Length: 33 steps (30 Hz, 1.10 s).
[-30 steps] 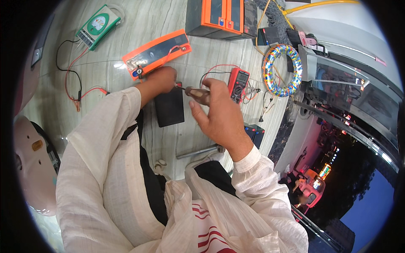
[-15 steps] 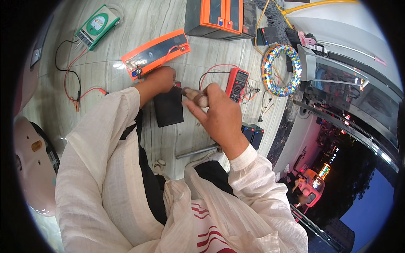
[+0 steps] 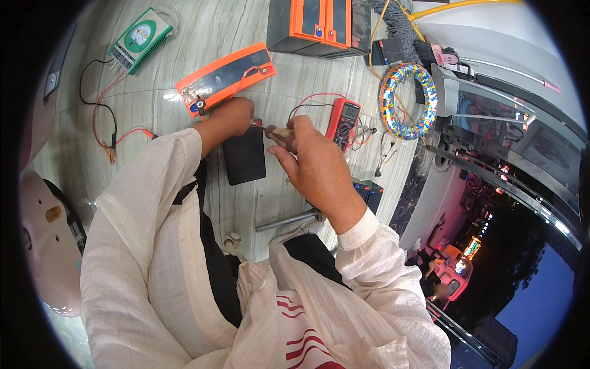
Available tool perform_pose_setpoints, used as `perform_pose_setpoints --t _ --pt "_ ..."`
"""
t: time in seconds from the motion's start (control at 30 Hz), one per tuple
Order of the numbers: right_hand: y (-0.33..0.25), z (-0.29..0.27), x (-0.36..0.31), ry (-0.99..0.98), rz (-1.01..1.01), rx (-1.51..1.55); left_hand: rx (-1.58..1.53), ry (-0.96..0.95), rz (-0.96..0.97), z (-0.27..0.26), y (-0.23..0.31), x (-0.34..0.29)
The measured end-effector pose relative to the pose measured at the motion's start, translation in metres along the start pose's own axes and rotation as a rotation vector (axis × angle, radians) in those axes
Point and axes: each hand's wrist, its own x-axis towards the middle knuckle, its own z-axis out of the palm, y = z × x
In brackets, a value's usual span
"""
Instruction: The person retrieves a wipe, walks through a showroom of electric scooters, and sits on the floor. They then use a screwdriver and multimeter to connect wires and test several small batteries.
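Together, our two hands meet over the black battery (image 3: 244, 157) lying flat on the pale tiled floor (image 3: 153, 104). Our left hand (image 3: 230, 117) reaches forward from its white sleeve, knuckles up, curled into a loose fist just above the battery's far edge. Our right hand (image 3: 310, 163) comes in from the right with the wrist bent, its back turned toward us.

Much is hard to read. The left fingers are folded under the hand, so we cannot tell what they grip, if anything. A thin metal shaft shows only in the short gap between the two hands; its tip vanishes at the left fist.

Our right fingers are closed, thumb and forefinger pinched on the brownish handle of a small screwdriver (image 3: 273, 130) that points left toward the other fist. Just beyond the left knuckles lies an orange-and-black battery (image 3: 224, 77), with a red lead (image 3: 246, 77) curling on top of it. Just past the right fingertips sits a red multimeter (image 3: 343, 123), its red and black wires looping back toward the hands. Farther right of it rests a multicoloured coil (image 3: 408, 101).
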Motion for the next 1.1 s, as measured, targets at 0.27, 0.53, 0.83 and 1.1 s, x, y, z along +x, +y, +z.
perform_pose_setpoints --t 0.27,0.53,0.83,1.1 --pt "0.013 0.013 -0.012 0.140 -0.044 0.070 -0.026 0.040 0.002 0.002 0.004 -0.003" --pt "0.013 0.029 -0.012 0.239 0.064 0.208 -0.025 0.071 0.057 0.004 -0.007 -0.004" --pt "-0.003 0.040 -0.020 0.393 0.198 0.301 0.032 0.066 0.037 0.010 -0.006 0.003" --pt "0.011 0.027 -0.032 0.331 0.107 0.233 -0.032 0.076 0.076 0.000 -0.003 -0.003"
